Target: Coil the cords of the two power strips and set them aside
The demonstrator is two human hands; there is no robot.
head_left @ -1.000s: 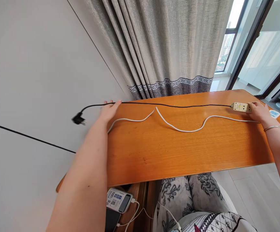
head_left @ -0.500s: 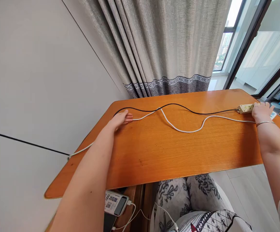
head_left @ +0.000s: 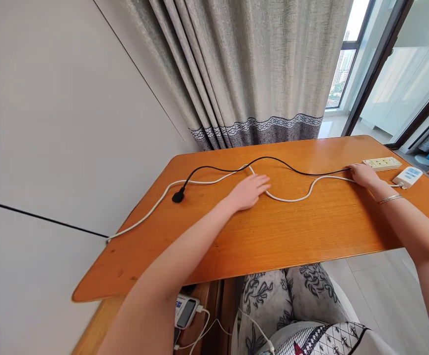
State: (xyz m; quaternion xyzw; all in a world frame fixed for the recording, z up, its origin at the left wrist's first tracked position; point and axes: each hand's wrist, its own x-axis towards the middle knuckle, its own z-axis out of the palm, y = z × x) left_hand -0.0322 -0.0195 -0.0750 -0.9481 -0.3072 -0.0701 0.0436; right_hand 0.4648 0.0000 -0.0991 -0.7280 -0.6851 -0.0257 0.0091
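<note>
On a wooden table (head_left: 273, 236), a left hand (head_left: 247, 192), fingers loosely apart, lies over a white cable (head_left: 290, 200) while the right hand (head_left: 363, 175), grip unclear, touches a black power cord (head_left: 266, 158) beside its cream power strip (head_left: 382, 163); pulling could snag both where they cross

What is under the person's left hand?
The left hand is over the wooden tabletop and part of the white cable, which shows beyond the hand and again beside its fingers. The stretch between is covered; its path cannot be seen.
</note>
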